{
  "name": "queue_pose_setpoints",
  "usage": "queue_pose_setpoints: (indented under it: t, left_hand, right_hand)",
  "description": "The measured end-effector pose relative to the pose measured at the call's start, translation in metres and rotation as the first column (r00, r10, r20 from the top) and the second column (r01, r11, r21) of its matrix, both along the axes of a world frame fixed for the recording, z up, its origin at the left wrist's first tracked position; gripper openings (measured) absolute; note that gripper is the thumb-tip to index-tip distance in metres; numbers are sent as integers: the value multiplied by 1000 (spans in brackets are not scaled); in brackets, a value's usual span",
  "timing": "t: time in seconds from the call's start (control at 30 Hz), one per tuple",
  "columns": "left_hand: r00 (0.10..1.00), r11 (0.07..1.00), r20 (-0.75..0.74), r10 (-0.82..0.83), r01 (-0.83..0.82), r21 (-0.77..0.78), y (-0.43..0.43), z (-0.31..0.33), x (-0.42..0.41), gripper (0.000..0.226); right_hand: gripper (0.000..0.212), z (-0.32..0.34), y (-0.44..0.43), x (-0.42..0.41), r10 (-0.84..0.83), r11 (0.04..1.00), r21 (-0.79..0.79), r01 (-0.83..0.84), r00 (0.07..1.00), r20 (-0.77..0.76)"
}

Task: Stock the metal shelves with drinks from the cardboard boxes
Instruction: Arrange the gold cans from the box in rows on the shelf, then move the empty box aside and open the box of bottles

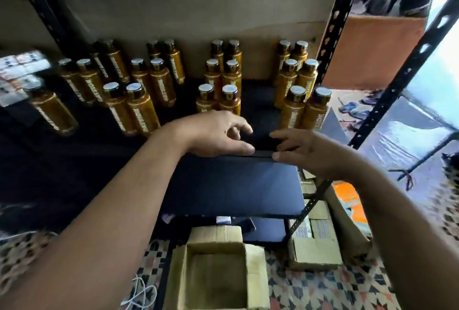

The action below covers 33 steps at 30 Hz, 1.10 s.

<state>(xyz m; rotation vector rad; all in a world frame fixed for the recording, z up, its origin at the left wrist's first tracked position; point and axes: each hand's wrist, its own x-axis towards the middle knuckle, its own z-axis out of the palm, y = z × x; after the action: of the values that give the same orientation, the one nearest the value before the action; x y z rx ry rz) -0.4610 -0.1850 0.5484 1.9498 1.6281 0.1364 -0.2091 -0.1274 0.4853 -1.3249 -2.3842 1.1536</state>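
Several golden drink bottles (pixel 141 108) with silver caps stand in paired rows on the dark metal shelf (pixel 231 183). Both my hands are over the shelf's front part, close together and holding nothing. My left hand (pixel 218 133) has loosely curled fingers, just in front of the middle bottle row (pixel 229 101). My right hand (pixel 305 150) has its fingers stretched leftward, and its fingertips lie near the left thumb. An open cardboard box (pixel 216 272) sits on the floor below and looks empty.
Black perforated shelf posts (pixel 332 23) rise at the right. A closed cardboard box (pixel 315 242) lies right of the open one on the patterned floor. White packages (pixel 19 73) sit at the shelf's far left. A white cord (pixel 141 294) lies on the floor.
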Motion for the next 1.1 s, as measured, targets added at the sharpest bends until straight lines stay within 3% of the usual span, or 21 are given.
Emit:
queue_pose_setpoints:
  t: [0.1,0.2,0.4,0.53,0.77,0.93,1.1]
  left_hand:
    - [989,979,34,143,-137,-151,-32,-70,-3,61]
    - [950,903,31,311,-285,-321,-71,-153,-3,65]
    - [869,669,-48,493,-414,-617,-160,-279,9,66]
    - [844,562,-109,526,-441,-700,-197,-332,6,67]
    - [847,534,-132,516,-438,-723,-192,-434,-24,68]
    - [820,580,-65,569,-456,-675,-169,-528,-61,64]
    - [821,573,-89,564,-467,-673,-163,-644,-100,58]
  right_hand:
    - [49,-71,-25,-1,35,993,-113,-26,997,74]
    - [33,-134,-55,2,211,960,-224,-165,957,198]
    - [52,-231,-105,15,273,911,-394,-121,892,359]
    - [55,-285,-129,17,281,884,-462,-69,868,410]
    - [60,-377,-142,-7,297,873,-488,-16,811,504]
    - [52,-462,-129,-41,164,891,-449,67,875,456]
    - [54,-579,-120,-64,106,880,-454,142,872,479]
